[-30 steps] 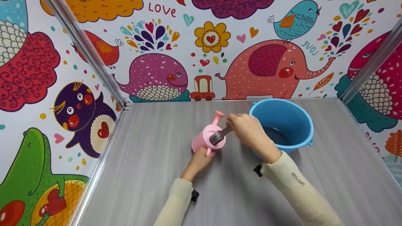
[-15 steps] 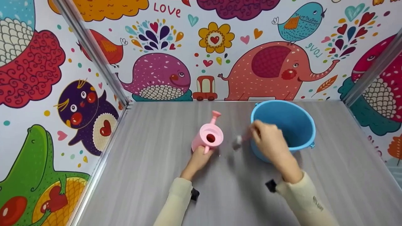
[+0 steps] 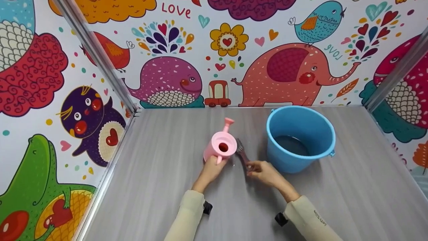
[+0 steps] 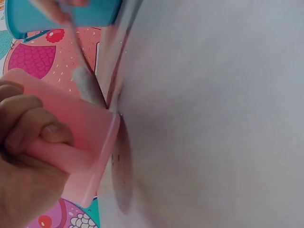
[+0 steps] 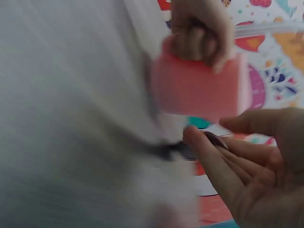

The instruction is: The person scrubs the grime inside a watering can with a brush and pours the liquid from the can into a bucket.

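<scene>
My left hand (image 3: 210, 172) grips the handle of a pink toy watering can (image 3: 216, 140), which stands on the table with its spout pointing away. A round hole in its top shows dark red inside. My right hand (image 3: 267, 174) pinches the handle end of a brown-handled brush (image 3: 244, 156). The brush slants beside the can's right side, bristles toward the can. In the left wrist view, the bristle head (image 4: 88, 83) is close to the can's wall (image 4: 90, 116); whether they touch I cannot tell. The right wrist view is blurred, with the brush handle (image 5: 214, 140) between the fingers.
A blue bucket (image 3: 289, 164) stands at the right, near the back wall, with a dark patch at its bottom. Small wet spots lie on the grey table (image 3: 160, 167) near the can. Cartoon-printed walls (image 3: 174, 43) bound the back and sides.
The brush has left the can's top, swung right toward the bucket, and come down to low beside the can's right side. My left hand keeps its grip on the can.
</scene>
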Motion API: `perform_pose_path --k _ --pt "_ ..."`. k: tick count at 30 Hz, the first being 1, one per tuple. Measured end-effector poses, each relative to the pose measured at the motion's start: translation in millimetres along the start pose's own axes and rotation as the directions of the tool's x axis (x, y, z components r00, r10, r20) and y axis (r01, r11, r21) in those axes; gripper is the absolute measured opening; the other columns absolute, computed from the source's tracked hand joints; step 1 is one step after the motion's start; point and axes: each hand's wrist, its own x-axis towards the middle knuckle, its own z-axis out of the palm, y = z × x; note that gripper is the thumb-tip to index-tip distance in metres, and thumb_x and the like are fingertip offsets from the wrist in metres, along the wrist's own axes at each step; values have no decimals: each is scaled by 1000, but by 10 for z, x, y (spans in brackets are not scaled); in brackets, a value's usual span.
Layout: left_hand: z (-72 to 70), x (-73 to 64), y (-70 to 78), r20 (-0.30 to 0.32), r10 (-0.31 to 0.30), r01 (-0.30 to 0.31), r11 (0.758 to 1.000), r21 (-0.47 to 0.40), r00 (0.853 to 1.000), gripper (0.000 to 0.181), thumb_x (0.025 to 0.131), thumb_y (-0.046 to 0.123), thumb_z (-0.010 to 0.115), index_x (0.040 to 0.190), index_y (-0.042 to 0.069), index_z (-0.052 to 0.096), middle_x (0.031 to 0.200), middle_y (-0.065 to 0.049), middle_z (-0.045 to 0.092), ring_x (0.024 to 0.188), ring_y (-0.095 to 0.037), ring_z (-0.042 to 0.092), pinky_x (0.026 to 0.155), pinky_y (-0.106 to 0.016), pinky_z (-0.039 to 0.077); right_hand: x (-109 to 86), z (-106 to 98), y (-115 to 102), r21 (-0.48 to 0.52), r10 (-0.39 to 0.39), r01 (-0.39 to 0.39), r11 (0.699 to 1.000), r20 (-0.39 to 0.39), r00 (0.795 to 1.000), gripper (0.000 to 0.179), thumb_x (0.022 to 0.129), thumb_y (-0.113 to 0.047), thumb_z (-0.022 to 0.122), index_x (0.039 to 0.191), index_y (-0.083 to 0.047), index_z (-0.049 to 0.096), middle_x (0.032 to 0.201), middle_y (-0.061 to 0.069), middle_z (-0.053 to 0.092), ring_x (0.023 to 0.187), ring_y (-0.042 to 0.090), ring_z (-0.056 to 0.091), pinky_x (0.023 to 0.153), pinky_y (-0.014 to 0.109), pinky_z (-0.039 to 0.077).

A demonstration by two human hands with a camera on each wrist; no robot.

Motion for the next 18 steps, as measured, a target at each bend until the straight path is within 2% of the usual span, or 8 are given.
perform_pose_path --k 2,5,7,9,11,14,16,18 --pt "0 0 1 -9 -6 6 1000 4 1000 41 93 15 60 61 18 35 54 12 29 51 -5 29 51 -20 26 27 22 101 162 43 -68 985 149 988 50 94 -3 58 137 15 44 108 29 67 98 33 70 86 41 58" --pt "0 7 3 -10 -5 6 1000 18 1000 42 94 16 60 60 18 34 55 12 29 52 -6 28 51 -21 26 45 31 174 313 119 -221 924 314 942 62 98 -9 55 148 13 26 114 31 67 103 35 71 90 42 57" --pt "0 14 6 -6 -8 9 1000 22 1000 42 94 16 59 61 18 34 55 12 29 53 -6 29 51 -21 26 49 21 180 327 150 -276 904 361 921 67 98 -12 55 151 11 20 114 29 68 101 33 72 88 42 57" --pt "1 15 9 -3 -8 8 1000 20 1000 40 94 16 59 62 17 36 56 11 30 53 -7 30 51 -21 26 46 -12 136 307 157 -281 909 372 915 69 99 -13 55 152 10 17 114 29 69 100 34 72 88 43 57" --pt "0 13 15 -2 -15 15 1000 18 1000 39 95 16 59 62 17 37 56 11 31 53 -7 30 51 -21 27 36 -73 50 271 121 -225 936 354 928 67 100 -15 55 152 8 20 119 30 66 108 37 69 93 47 55" --pt "0 4 11 3 -21 21 1000 12 1000 37 95 14 60 63 16 39 57 10 32 52 -6 31 50 -20 27 2 -231 -189 209 9 -78 975 312 950 64 101 -20 56 152 3 26 134 30 58 124 43 59 102 54 47" --pt "0 0 8 7 -26 26 1000 5 1000 37 95 13 59 64 16 39 57 10 33 52 -5 31 50 -20 27 -41 -381 -401 151 -66 26 988 268 961 63 100 -24 58 153 -2 30 142 26 53 132 44 52 105 57 43" --pt "2 0 2 11 -23 23 1000 -4 1000 38 95 12 59 63 16 38 56 10 32 51 -5 30 50 -20 27 -91 -561 -612 91 -135 118 989 213 968 63 99 -25 60 152 -7 33 148 21 49 137 44 46 108 59 41"
